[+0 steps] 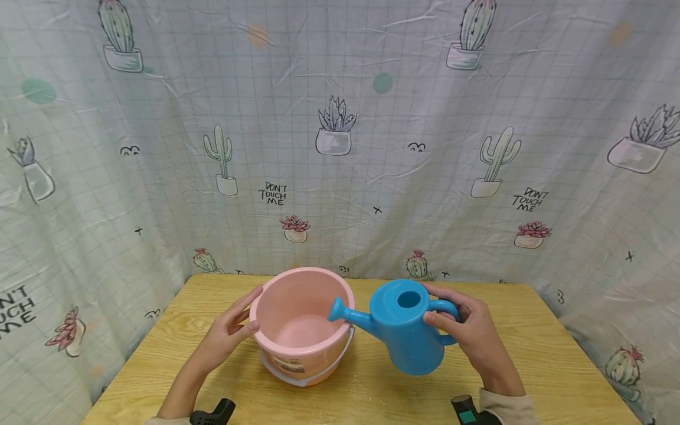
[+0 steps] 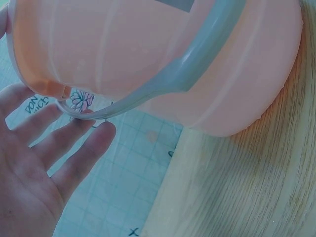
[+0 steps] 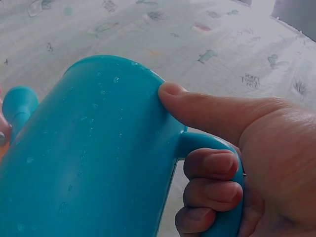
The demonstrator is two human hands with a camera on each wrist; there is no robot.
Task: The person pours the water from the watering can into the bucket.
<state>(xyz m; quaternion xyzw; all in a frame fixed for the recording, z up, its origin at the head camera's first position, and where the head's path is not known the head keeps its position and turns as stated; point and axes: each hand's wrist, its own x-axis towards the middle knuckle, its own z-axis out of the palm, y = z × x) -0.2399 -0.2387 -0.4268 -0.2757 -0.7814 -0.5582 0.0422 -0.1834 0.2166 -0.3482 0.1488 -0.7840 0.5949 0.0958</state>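
Observation:
A pink bucket (image 1: 298,348) stands upright on the table, its pale handle (image 2: 197,59) hanging down along the near side. My left hand (image 1: 227,335) rests against the left of its rim, with fingers spread and nearly straight in the left wrist view. To the right, my right hand (image 1: 470,324) grips a blue watering can (image 1: 411,339) by its handle (image 3: 224,212). The right thumb presses on the can's upper edge, and fingers curl round the handle. The can's spout (image 1: 340,310) reaches over the right rim of the bucket. Water drops dot the can's wall.
The wooden table (image 1: 499,348) extends around both things. Behind it and at its sides hangs a curtain (image 1: 372,177) printed with cacti. Small water drops lie on the tabletop in front of the bucket.

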